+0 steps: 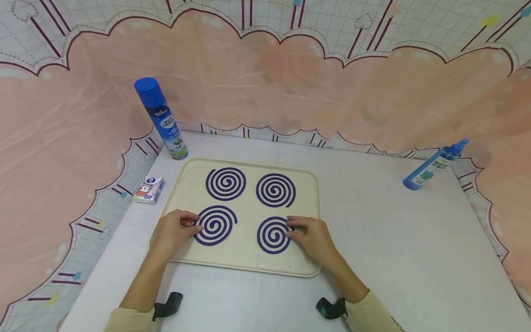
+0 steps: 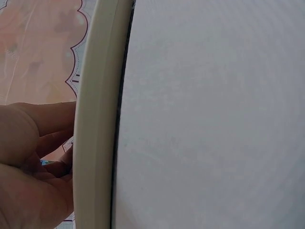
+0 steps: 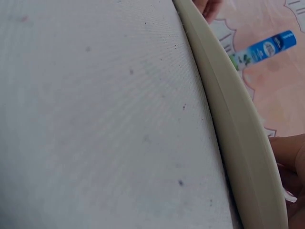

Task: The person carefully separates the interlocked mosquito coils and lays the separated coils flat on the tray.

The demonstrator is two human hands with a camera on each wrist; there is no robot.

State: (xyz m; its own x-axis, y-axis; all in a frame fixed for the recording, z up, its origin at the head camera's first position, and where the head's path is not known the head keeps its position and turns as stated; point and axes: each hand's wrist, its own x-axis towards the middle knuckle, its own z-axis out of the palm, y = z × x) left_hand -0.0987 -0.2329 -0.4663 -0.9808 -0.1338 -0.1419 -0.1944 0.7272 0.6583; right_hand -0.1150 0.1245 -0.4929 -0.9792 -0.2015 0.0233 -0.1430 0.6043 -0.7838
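A cream tray (image 1: 249, 265) lies on the white table with dark purple spiral mosquito coils on it, two at the back and two at the front. My left hand (image 1: 172, 230) pinches the left edge of the front left coil (image 1: 215, 226) between thumb and fingers. Across the tray, the right edge of the front right coil (image 1: 271, 236) is pinched by my right hand (image 1: 312, 236). Behind these lie the back left coil (image 1: 226, 183) and the back right coil (image 1: 275, 190). Both wrist views show the tray's rim (image 2: 95, 119) up close, hiding the coils.
A tall blue spray can (image 1: 163, 122) stands behind the tray's back left corner. Left of the tray sits a small purple and white pack (image 1: 150, 190). A blue spray bottle (image 1: 433, 167) stands at the far right. Patterned cloth (image 1: 249, 83) hangs behind the table.
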